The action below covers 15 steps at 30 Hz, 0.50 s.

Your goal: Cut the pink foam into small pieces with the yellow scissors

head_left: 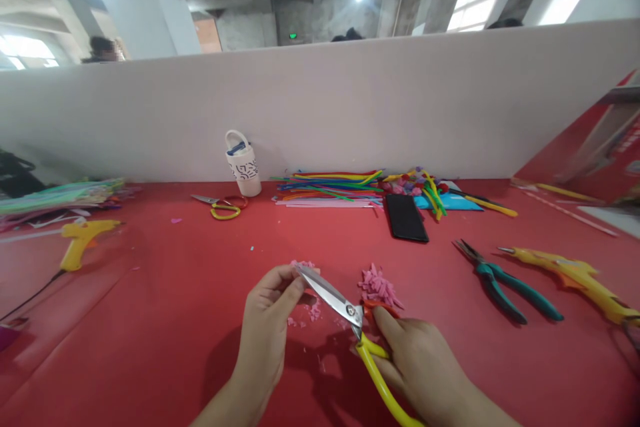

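My right hand [417, 353] grips a pair of scissors [333, 295] with one red and one yellow handle, its blades pointing up and left. At the blade tips, my left hand [273, 310] is closed in a pinch on a small pink piece [296, 265], mostly hidden by the fingers. Below the blades lie pink scraps [314, 310] on the red table. A heap of short pink strips [379, 285] sits just beyond my right hand.
Colourful pipe cleaners [330, 187] and a black phone [407, 218] lie along the white partition [320, 107]. A cup [244, 167] stands by other scissors [225, 208]. Green-handled pliers [505, 280] and a yellow glue gun [575, 277] lie right; another glue gun [80, 243] is left.
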Available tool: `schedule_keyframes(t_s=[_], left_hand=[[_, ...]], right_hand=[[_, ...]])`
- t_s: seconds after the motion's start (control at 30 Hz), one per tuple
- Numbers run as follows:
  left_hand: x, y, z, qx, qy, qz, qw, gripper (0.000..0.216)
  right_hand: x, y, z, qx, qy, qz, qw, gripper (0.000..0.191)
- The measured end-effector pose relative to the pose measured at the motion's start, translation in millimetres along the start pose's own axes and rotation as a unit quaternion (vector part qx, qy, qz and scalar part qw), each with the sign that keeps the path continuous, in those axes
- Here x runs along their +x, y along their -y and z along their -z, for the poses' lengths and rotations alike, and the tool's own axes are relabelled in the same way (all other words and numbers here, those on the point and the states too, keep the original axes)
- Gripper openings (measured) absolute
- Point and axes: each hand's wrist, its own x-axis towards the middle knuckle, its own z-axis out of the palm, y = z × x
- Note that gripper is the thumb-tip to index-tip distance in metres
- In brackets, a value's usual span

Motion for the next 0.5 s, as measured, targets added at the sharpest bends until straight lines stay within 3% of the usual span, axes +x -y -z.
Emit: schedule_keyframes(t_s=[0.17, 0.3, 0.4, 0.5], left_hand=[[0.7, 0.2, 0.5, 0.01, -0.004, -0.005, 1.0, 0.007], [1.8, 0.6, -0.8, 0.023, 0.022, 0.02, 0.999, 0.008], [0.0, 6.2, -4.2, 0.015, 0.086, 0.075, 0.993, 0.007], [-5.4, 17.8, -8.7, 0.017, 0.162, 0.147, 0.976, 0.007]], right_hand=[[-1.1, -1.0, -0.2, 0.004, -0.001, -0.012, 1.0, 0.013], [2.8, 0.7, 4.6, 0.147, 0.015, -0.075, 0.986, 0.017], [7.7, 4.3, 11.5, 0.321, 0.014, -0.133, 0.938, 0.023], [10.1, 8.3, 15.7, 0.479, 0.027, -0.185, 0.857, 0.021]])
